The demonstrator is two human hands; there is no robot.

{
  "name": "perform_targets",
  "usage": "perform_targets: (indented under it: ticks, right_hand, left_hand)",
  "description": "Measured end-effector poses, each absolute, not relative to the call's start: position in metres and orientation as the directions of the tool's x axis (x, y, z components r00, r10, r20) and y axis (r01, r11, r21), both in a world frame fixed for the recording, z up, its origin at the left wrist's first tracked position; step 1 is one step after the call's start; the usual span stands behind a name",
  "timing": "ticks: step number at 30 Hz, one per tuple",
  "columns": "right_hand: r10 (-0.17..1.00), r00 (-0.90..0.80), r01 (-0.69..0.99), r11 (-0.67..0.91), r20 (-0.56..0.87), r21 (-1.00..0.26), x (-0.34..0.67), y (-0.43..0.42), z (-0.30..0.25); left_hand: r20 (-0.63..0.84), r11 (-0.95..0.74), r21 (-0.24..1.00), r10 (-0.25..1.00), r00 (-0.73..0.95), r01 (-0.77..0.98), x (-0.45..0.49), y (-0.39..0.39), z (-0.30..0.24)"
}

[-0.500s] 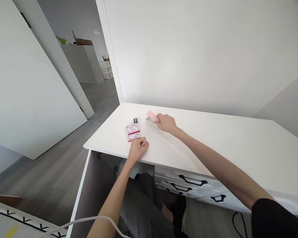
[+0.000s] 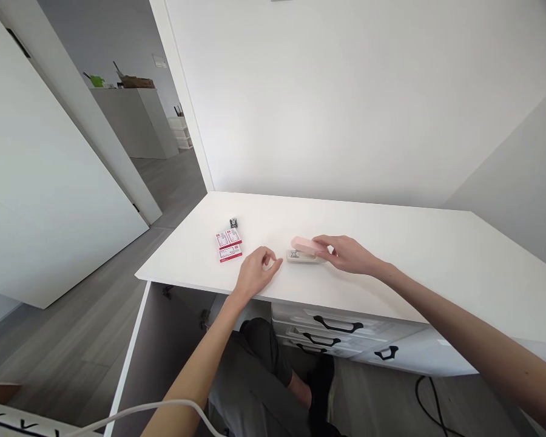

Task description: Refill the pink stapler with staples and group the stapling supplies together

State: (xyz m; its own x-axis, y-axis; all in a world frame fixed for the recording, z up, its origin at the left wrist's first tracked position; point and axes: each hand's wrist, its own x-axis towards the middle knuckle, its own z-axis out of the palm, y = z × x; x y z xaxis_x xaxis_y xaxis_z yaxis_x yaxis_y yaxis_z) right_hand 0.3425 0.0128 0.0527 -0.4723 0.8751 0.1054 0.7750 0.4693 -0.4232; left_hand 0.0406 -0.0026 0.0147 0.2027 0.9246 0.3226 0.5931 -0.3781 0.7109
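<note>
Pink above and cream below, a stapler (image 2: 306, 246) sits on the white surface (image 2: 414, 237) between the two hands. The right hand (image 2: 348, 254) has its grip clamped on the right end of the pink top. So far, then, the stapler is in hand, its top parted from the cream base (image 2: 300, 258); the two are not yet pressed together. The left hand (image 2: 257, 270) holds nothing, thumb and fingers apart, just beside the base. Red-and-white boxes (image 2: 230, 246) lie farther left, untouched by either hand. Behind them is a small dark item (image 2: 233, 223), too small to identify surely.
</note>
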Motion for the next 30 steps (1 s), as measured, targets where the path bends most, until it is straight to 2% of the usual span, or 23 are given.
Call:
perform_targets:
  ticks: [3,8,18,23,26,30]
  right_hand:
    - [0.866,-0.488,0.782,0.488,0.107,-0.387,0.344,0.009,0.052]
    - [0.864,-0.493,0.788,0.494,0.104,-0.367,0.347,0.002,0.050]
    - [0.882,-0.461,0.816,0.466,0.100,-0.341,0.354,-0.006,0.042]
    - [0.877,-0.457,0.807,0.479,0.150,-0.345,0.348,-0.007,0.040]
    - [0.864,-0.467,0.776,0.503,0.189,-0.380,0.339,-0.006,0.037]
    - [0.869,-0.443,0.718,0.491,0.220,-0.494,0.327,-0.004,0.027]
  left_hand:
    - [0.326,-0.436,0.697,0.900,0.290,0.570,0.062,0.001,0.017]
    - [0.260,-0.414,0.731,0.904,0.339,0.542,0.086,0.009,0.015]
    - [0.245,-0.414,0.781,0.892,0.380,0.468,0.099,0.013,0.010]
    - [0.232,-0.386,0.793,0.906,0.353,0.472,0.100,0.011,0.011]
    - [0.220,-0.372,0.798,0.912,0.346,0.474,0.100,0.009,0.011]
    - [0.226,-0.388,0.790,0.904,0.362,0.475,0.100,0.007,0.011]
